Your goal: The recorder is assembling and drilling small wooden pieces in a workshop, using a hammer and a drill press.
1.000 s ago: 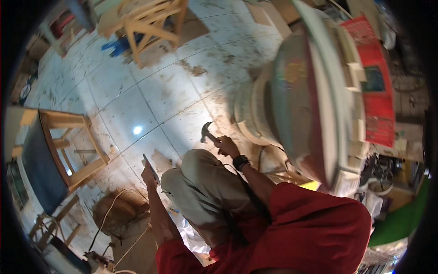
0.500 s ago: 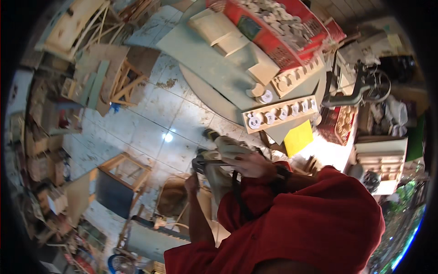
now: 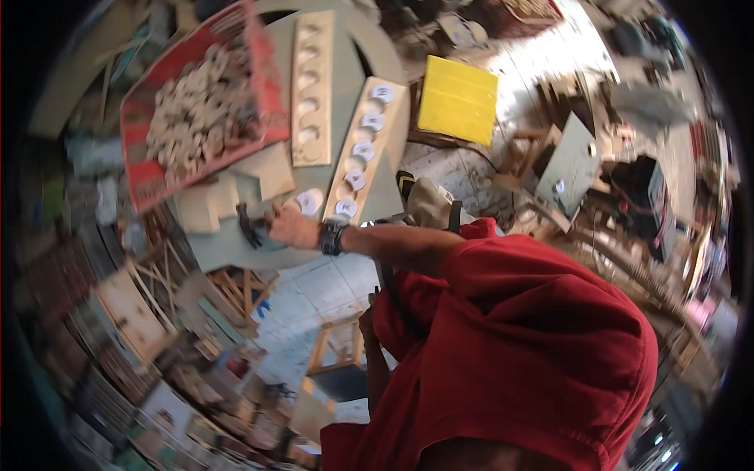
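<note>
My right hand grips a hammer over the grey-green round table, beside loose pale wooden pieces and white discs. A wooden strip holding several white discs lies right of them; a second strip with round recesses lies farther back. A red crate full of small wood pieces stands at the table's upper left. My left hand is low beside my body, partly hidden by the red shirt, closed on something thin and dark that I cannot make out.
A yellow square panel is right of the table. A jumble of boards, frames and offcuts fills the lower left. A grey panel and black equipment are at the right. A wooden chair frame stands on the tiled floor below.
My view has turned toward the table. My right hand, with the hammer, has moved from over my knees onto the table beside the discs. My left hand is now partly hidden.
</note>
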Demonstrator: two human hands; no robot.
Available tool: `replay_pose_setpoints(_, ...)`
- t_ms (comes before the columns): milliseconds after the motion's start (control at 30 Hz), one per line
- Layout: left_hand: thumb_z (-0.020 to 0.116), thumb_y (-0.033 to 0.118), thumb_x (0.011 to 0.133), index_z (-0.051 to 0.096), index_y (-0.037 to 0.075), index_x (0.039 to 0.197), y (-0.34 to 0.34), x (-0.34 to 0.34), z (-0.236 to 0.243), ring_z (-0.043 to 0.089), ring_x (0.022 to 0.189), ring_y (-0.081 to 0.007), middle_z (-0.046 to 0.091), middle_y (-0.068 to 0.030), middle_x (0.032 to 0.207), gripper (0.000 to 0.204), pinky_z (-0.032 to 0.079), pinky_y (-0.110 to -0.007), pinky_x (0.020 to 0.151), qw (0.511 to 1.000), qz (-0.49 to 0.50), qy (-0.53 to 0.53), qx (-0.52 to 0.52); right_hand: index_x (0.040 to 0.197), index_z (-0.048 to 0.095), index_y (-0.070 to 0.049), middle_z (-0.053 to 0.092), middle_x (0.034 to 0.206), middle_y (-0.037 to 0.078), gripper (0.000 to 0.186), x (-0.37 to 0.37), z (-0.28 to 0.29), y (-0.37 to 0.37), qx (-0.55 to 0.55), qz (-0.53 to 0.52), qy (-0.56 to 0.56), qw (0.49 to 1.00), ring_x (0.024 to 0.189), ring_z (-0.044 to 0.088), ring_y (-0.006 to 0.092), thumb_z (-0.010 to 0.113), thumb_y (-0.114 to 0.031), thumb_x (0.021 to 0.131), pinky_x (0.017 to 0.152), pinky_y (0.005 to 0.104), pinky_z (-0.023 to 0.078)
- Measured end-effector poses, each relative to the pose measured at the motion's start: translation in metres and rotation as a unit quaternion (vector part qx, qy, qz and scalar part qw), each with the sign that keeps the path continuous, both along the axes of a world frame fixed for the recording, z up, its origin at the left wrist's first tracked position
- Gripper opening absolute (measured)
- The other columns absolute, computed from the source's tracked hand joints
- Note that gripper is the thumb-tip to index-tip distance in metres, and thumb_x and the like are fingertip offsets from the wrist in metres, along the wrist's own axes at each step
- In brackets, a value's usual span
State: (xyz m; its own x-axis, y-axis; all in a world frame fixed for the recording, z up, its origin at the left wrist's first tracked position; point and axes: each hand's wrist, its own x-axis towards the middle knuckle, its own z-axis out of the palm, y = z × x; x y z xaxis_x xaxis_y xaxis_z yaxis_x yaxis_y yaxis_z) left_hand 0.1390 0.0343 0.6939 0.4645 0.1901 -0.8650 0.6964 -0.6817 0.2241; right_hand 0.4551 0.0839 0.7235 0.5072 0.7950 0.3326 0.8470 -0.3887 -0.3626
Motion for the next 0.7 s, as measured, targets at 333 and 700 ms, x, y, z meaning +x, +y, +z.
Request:
replay_pose_setpoints(333, 0.054, 0.049, 0.089, 0.063, 0.009, 0.12, 0.015, 0.16, -0.017, 0.065, 0.104, -0.032, 0.067, -0.0201, 0.113, 0.051, 0.048, -0.039, 0.089, 0.987, -0.084, -0.002, -0.138, 0.111, 0.059, 0.002, 0.06, 0.106, 0.021, 0.036, 0.026, 0.109, -0.14, 0.255, 0.003, 0.187, 0.949, 0.102, 0.057, 0.0373, 0.057, -0.006, 0.075, 0.085, 0.0422, 0.049)
replay_pose_setpoints(700, 0.065, 0.061, 0.072, 0.07, 0.005, 0.111, -0.163, 0.338, -0.015, 0.061, 0.113, -0.0326, 0.067, -0.0208, 0.113, 0.069, 0.046, -0.037, 0.096, 0.907, -0.409, 0.066, -0.075, 0.123, 0.06, -0.002, 0.06, 0.092, 0.02, 0.057, -0.065, 0.021, -0.494, 0.332, -0.603, 0.266, 0.675, 0.079, 0.059, 0.0292, 0.056, 0.012, 0.068, 0.073, 0.0357, 0.049)
